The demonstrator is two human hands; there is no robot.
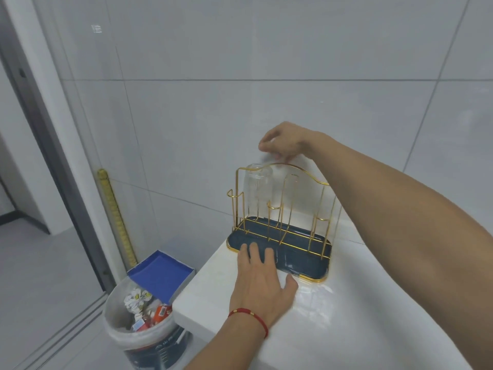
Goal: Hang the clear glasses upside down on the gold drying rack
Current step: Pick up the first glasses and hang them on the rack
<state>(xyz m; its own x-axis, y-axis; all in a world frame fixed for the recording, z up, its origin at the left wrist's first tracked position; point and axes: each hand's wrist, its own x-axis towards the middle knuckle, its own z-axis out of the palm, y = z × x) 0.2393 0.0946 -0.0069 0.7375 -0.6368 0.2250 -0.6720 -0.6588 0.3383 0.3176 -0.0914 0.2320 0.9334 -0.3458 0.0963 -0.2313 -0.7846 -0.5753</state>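
Observation:
The gold drying rack (280, 166) stands in a dark blue tray (306, 265) on a white counter by the tiled wall. One clear glass (257, 185) hangs upside down on a back left prong. My right hand (284, 141) hovers just above the rack's top arch, fingertips pinched on the base of a second clear glass (271, 146). That glass is faint and blurred, and its body reaches down behind the arch. My left hand (260, 281) lies flat on the counter, fingers spread over the tray's front left rim.
The white counter (346, 316) ends at a left edge close to the tray. Below that edge on the floor stands a white bin (120, 308) full of rubbish, with a blue box lid (161, 273) in it. A sliding door frame (53, 145) runs along the left.

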